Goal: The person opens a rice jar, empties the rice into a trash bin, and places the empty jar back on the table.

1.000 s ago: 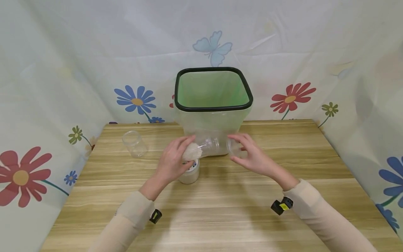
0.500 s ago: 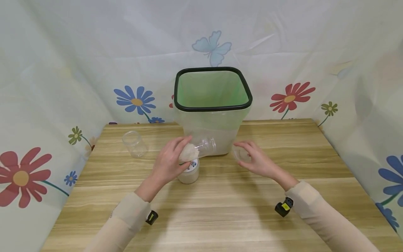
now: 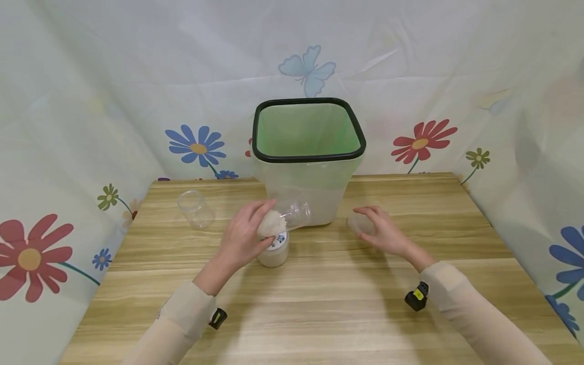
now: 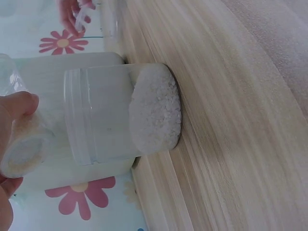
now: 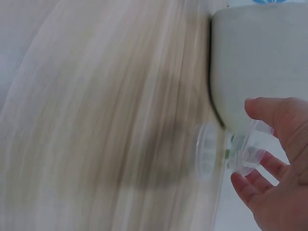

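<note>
My left hand (image 3: pixel 246 230) grips a clear plastic jar (image 3: pixel 294 213) with white granules (image 3: pixel 272 223) in its base. This jar lies tilted on its side in the air, its mouth towards the right. Just below it a second jar (image 4: pixel 110 113) stands upright on the table, white granules at its bottom; a small printed pattern shows on its top. To the right, my right hand (image 3: pixel 385 233) holds a clear round lid (image 5: pixel 248 147) between thumb and fingers, slightly above the table. Another clear disc (image 5: pixel 206 151) appears on the table beneath it.
A pale green bin (image 3: pixel 310 175) with a black rim stands behind the hands. At the left of the wooden table (image 3: pixel 319 304) is a clear jar (image 3: pixel 196 209) with no granules visible in it. A flowered curtain (image 3: pixel 205 61) hangs behind and at the sides.
My right hand has moved right and slightly down with the lid, away from the held jar's mouth. My left hand has shifted slightly left with the jar.
</note>
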`<action>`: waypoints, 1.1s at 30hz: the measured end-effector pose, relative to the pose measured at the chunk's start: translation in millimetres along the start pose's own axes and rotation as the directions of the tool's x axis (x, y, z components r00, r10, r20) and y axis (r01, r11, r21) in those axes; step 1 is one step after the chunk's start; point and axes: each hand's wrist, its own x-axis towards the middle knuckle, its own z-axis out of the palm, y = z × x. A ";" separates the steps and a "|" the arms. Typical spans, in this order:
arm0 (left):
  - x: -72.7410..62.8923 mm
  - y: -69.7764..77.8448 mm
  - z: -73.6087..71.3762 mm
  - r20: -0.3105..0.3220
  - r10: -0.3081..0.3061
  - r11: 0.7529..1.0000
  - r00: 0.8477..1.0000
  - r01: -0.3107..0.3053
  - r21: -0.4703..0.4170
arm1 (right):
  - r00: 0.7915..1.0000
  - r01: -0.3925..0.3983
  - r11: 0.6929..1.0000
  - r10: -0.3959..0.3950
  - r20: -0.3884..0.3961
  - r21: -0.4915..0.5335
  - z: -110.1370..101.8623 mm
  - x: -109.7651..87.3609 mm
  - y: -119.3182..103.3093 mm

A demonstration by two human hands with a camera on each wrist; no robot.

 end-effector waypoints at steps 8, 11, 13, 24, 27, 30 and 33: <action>-2.1 -0.9 -1.2 0.007 -0.003 1.000 1.000 0.003 0.011 | 0.999 -0.030 0.998 0.029 -0.022 -0.046 -2.4 -5.5 22.4; -3.6 -1.3 -1.5 0.005 -0.002 1.000 1.000 0.001 0.013 | 0.998 -0.049 0.996 0.047 -0.032 -0.069 -4.3 -7.2 29.8; -4.4 -1.6 -1.5 0.005 -0.002 1.000 1.000 0.002 0.017 | 0.997 -0.065 0.994 0.062 -0.034 -0.084 -5.9 -8.1 34.3; -6.0 -1.7 -2.0 0.014 -0.016 1.000 1.000 0.016 0.022 | 0.986 -0.164 0.978 0.167 0.014 -0.127 -15.3 -13.6 56.1; -6.5 -1.3 -2.7 0.023 -0.025 0.999 0.999 0.024 0.024 | 0.981 -0.184 0.972 0.190 0.025 -0.147 -15.7 -14.2 58.4; -6.9 -1.3 -2.8 0.028 -0.027 0.999 0.999 0.026 0.026 | 0.975 -0.210 0.966 0.218 0.037 -0.153 -15.9 -14.4 58.3; -7.3 -1.7 -2.5 0.027 -0.024 0.999 0.999 0.023 0.028 | 0.969 -0.233 0.959 0.243 0.048 -0.160 -15.6 -14.3 57.8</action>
